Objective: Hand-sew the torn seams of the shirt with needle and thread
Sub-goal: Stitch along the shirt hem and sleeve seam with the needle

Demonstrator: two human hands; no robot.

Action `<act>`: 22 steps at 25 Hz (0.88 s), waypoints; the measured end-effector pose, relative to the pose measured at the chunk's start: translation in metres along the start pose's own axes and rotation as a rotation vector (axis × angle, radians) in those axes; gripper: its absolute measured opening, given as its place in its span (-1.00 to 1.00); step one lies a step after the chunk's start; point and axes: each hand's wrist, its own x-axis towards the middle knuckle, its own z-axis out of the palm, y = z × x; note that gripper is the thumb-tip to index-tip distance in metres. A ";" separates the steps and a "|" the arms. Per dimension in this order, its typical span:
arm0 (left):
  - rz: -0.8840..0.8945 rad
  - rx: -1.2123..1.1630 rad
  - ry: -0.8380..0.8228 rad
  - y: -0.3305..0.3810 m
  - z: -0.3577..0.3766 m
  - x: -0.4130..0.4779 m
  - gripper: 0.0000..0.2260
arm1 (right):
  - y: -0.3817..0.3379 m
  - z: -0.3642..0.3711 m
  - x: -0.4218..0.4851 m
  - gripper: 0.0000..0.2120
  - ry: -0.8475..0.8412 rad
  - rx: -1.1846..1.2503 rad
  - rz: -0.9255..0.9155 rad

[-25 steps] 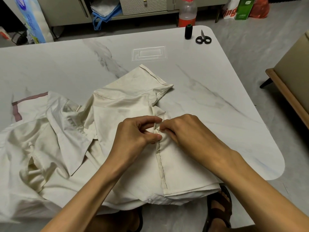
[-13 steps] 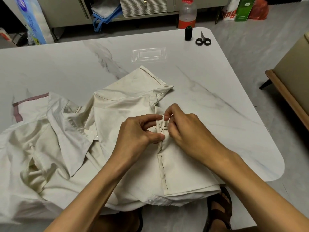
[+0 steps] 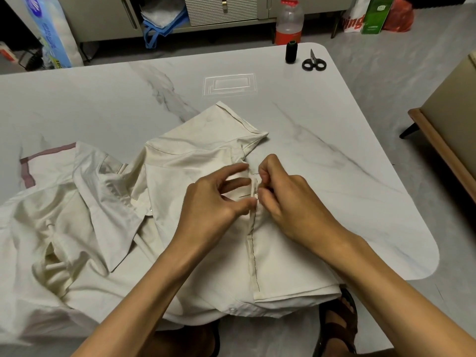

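Note:
A cream shirt (image 3: 195,161) lies crumpled across the near half of the marble table. A raised seam (image 3: 253,253) with a line of dark stitches runs from the near hem up to my hands. My left hand (image 3: 213,202) pinches the seam fold between thumb and forefinger, its other fingers spread over the cloth. My right hand (image 3: 286,199) meets it from the right, fingers curled and pinching at the seam. A short dark thread (image 3: 243,196) shows just left of the fold. The needle itself is hidden between the fingertips.
A black thread spool (image 3: 291,51) and small black scissors (image 3: 313,63) sit at the table's far right corner. A clear flat case (image 3: 230,85) lies beyond the shirt. A wooden chair (image 3: 448,140) stands to the right, and my sandalled foot (image 3: 337,323) shows under the table edge.
My right hand has worked slightly up and along the seam, and my left hand's fingers have spread wider while its thumb and forefinger keep the fold. The shirt has not shifted.

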 end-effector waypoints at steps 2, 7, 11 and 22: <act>-0.018 -0.086 0.145 -0.004 -0.006 0.003 -0.62 | 0.001 -0.006 0.002 -0.82 0.065 0.104 0.085; -0.250 -0.482 0.077 -0.008 0.005 0.000 -0.78 | -0.006 -0.017 0.007 -0.77 0.107 0.620 0.276; -0.335 -0.824 -0.106 0.004 0.026 -0.005 -0.82 | -0.009 -0.015 0.007 -0.75 0.104 0.828 0.307; -0.350 -1.065 -0.019 0.012 0.043 -0.001 -0.94 | -0.010 -0.014 0.003 -0.81 0.094 0.738 0.309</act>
